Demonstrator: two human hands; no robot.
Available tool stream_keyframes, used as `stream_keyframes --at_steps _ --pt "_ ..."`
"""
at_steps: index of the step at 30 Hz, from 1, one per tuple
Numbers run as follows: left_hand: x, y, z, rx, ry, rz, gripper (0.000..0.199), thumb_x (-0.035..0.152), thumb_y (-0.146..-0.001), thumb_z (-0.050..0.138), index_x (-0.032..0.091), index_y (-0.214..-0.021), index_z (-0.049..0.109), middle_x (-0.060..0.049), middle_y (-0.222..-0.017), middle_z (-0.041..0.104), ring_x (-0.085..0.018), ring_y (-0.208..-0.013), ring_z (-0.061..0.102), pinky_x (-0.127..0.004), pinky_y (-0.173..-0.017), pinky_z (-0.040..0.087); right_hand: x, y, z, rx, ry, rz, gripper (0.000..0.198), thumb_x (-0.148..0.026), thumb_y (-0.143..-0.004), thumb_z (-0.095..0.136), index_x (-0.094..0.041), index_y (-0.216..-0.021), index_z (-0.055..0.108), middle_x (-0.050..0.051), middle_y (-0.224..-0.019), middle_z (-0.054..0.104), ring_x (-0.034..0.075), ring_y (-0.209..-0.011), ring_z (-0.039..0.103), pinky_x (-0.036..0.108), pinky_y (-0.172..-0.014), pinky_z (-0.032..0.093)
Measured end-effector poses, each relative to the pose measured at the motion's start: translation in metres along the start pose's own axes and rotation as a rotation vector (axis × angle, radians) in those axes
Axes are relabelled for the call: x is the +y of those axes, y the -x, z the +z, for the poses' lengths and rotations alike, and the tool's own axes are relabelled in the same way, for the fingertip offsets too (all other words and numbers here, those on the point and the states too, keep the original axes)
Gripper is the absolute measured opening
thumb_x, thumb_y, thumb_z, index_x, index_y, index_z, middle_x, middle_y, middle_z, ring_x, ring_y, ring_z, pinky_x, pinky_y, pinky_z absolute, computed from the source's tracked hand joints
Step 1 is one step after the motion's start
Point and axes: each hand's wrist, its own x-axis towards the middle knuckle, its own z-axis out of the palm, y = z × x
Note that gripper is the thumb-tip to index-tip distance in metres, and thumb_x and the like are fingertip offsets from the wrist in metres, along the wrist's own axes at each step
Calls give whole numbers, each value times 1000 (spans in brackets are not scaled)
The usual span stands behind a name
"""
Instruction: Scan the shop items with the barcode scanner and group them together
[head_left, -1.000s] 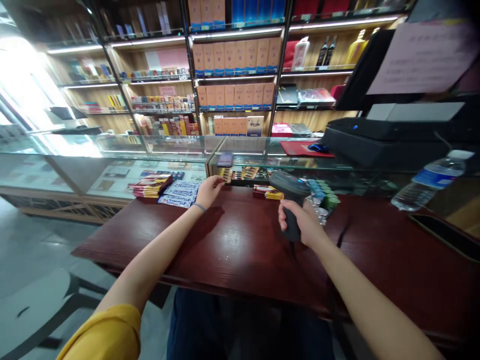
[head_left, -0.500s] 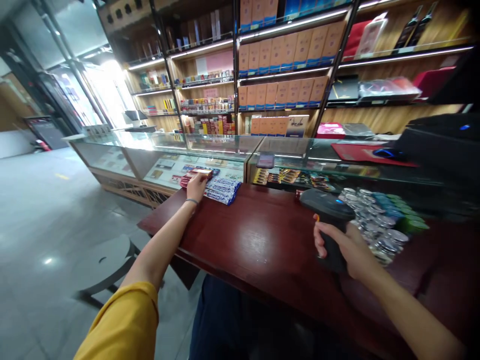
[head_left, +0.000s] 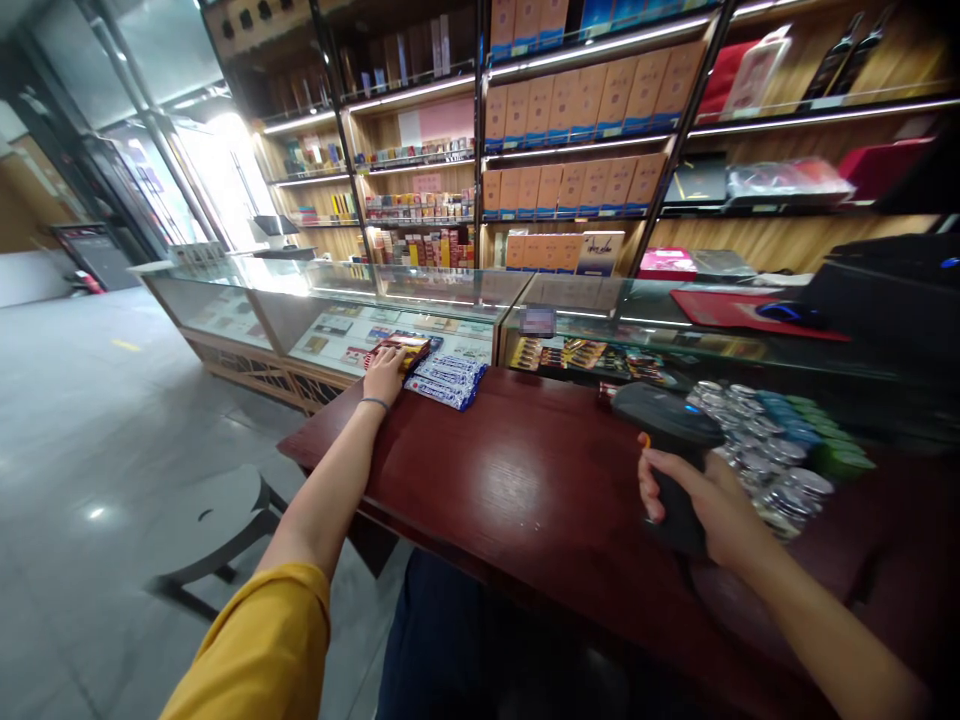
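Note:
My left hand point(head_left: 384, 374) lies over red-and-yellow snack packets point(head_left: 411, 349) at the table's far left edge, its fingers stretched and apart on them. The undersides of those fingers are hidden. Right beside these packets are blue-and-white wrapped packets point(head_left: 448, 380), laid in a row. My right hand point(head_left: 701, 500) is wrapped round the handle of a black barcode scanner point(head_left: 669, 414), which points left above the table. A blue light glows on the scanner's top.
The dark red table point(head_left: 480, 480) stands against a glass display counter point(head_left: 420, 290). Silver-lidded containers point(head_left: 750, 440) and green packets point(head_left: 832, 440) sit at the right. A grey stool point(head_left: 210, 530) is at the left. A mouse point(head_left: 787, 312) rests on a red mat point(head_left: 720, 306).
My left hand has gone from a closed grasp at the red packets to stretched fingers lying on them. The right hand keeps the scanner; the view has shifted slightly.

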Motion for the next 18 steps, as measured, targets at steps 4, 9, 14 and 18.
stream_keyframes --at_steps 4,9,14,18 --pt "5 3 -9 7 -44 -34 43 12 -88 43 22 -123 65 -11 -129 64 -27 -126 53 -41 -110 38 -1 0 0 -17 9 -5 29 -46 -82 70 -20 -86 58 -4 -55 55 11 -39 49 23 -41 39" --pt "15 6 -23 8 -128 -102 32 18 -93 44 21 -117 65 -13 -122 66 -29 -119 57 -39 -96 45 1 -1 -2 -13 -2 3 30 -46 -81 71 -20 -85 58 -4 -55 55 11 -39 49 23 -41 39" --pt "36 10 -29 146 0 -147 28 29 -99 41 22 -120 59 -13 -112 70 -29 -108 65 -37 -88 46 2 -1 -3 -21 -38 -9 29 -44 -81 71 -21 -90 58 -5 -55 55 12 -39 50 23 -41 39" --pt "78 7 -24 291 454 -199 22 29 -92 58 21 -113 56 -10 -109 69 -26 -105 66 -34 -88 49 0 0 -2 -19 -55 -15 29 -42 -81 71 -21 -94 57 -6 -54 56 12 -39 50 23 -40 39"
